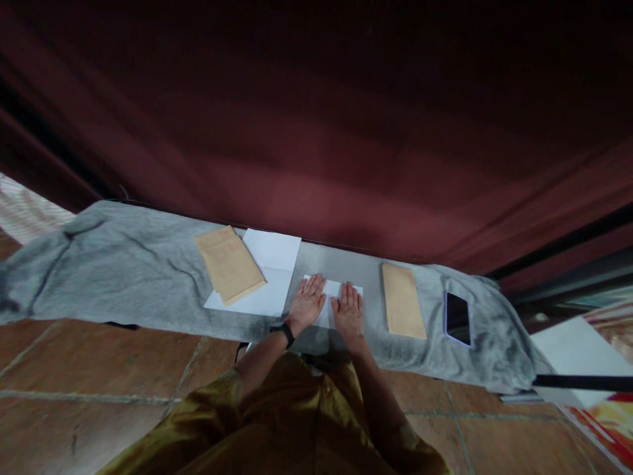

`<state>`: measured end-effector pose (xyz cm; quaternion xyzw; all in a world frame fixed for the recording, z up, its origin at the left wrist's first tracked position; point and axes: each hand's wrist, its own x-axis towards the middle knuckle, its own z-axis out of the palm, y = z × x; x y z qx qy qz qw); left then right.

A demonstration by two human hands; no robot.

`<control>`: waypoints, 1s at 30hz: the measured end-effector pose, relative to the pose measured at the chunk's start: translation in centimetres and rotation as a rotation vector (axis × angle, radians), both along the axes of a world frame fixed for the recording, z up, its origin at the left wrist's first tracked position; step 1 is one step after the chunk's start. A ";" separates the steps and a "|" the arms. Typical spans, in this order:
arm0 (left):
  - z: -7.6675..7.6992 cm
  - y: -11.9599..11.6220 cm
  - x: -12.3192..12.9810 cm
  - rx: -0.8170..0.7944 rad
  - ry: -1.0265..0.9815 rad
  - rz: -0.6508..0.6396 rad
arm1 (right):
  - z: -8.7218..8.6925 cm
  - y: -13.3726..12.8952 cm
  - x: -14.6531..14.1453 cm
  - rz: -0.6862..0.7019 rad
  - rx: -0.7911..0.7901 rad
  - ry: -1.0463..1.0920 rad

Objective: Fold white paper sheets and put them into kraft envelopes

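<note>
Left hand point(307, 305), right hand point(349, 315) covering white paper point(333, 290), fingers point(350, 295) lying straight, released; tabletop point(374, 300) strip separating paper's edge from right-side envelope point(404, 302).

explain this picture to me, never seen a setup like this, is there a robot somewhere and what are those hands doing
There's no robot here, just a person's two bare hands. The single picture comes from a camera worn on that person's head, looking forward and down, which is why you see their arms reaching away from you.

The left hand, with a dark watch on its wrist, and the right hand lie flat on a small white paper. They press or rest on it; neither grips anything.

Under everything is a grey cloth. To the left, a brown paper item partly covers a larger white sheet. To the right lie a flat brown packet and, further out, a phone with a dark screen.
</note>
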<state>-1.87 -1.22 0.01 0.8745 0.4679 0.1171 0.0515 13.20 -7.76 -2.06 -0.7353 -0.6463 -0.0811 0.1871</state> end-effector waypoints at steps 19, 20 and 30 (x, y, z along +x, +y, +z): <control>-0.5 -3.6 -3.2 0.042 -0.079 0.102 | -0.9 -5.5 2.3 -0.068 0.101 0.021; -0.5 -4.0 -3.3 0.043 -0.076 0.108 | -0.8 -5.6 2.3 -0.071 0.094 0.019; -0.1 -7.0 -4.2 0.077 -0.055 0.117 | 2.4 -5.3 2.5 -0.271 -0.103 0.075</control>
